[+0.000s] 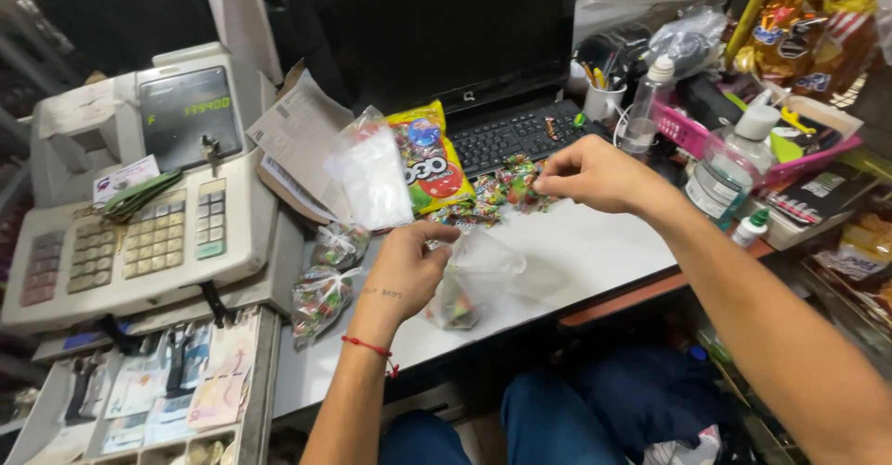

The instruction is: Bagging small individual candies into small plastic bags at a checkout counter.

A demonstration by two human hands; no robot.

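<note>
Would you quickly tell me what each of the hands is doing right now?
Left hand: closed on the mouth of a clear plastic bag with a few candies inside.
Right hand: fingers pinched at the pile of wrapped candies; a held candy cannot be told.

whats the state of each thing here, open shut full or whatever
left hand: holds the clear bag open
clear bag: open, few candies inside
right hand: pinching at the candy pile
candy pile: loose on the desk
yellow candy packet: lying flat
tied candy bags: filled, knotted shut
cash drawer: open, notes inside
laptop: open, screen dark
</note>
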